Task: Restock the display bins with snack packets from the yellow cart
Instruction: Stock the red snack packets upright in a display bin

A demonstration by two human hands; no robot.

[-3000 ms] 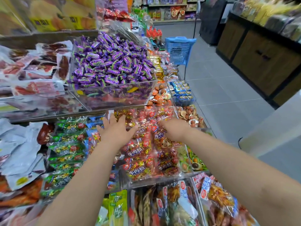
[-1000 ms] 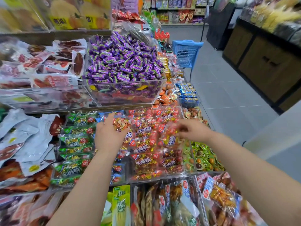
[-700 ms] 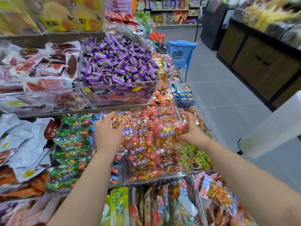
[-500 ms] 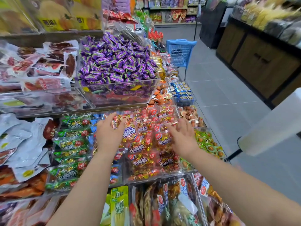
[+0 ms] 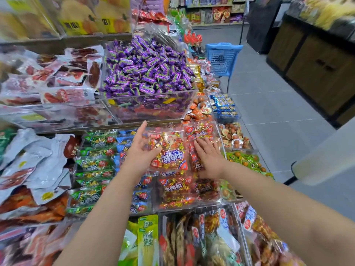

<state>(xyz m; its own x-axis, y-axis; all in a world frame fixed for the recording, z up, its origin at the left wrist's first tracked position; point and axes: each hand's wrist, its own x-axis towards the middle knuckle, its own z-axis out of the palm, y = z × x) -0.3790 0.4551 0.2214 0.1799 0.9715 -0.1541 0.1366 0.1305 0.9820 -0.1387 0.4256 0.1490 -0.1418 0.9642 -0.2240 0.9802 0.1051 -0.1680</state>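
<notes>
A clear display bin [image 5: 192, 205] in the middle tier is filled with red snack packets [image 5: 176, 187]. My left hand [image 5: 140, 152] holds one red snack packet [image 5: 170, 152] by its left edge, thumb on the front and fingers behind, tilted up above the bin's back half. My right hand [image 5: 208, 158] lies flat with straight fingers on the red packets at the bin's right side, just right of the held packet. The yellow cart is not in view.
Green packets [image 5: 94, 164] fill the bin to the left, and a bin of purple candies [image 5: 148, 73] stands on the tier above. Green nut packs [image 5: 244, 160] lie to the right. A blue basket [image 5: 221, 58] stands in the aisle, with a white blurred object [image 5: 322, 150] at the right.
My left hand has raised one red packet up on edge. My right hand has come in from the bin's right corner and now lies flat on the packets beside it.
</notes>
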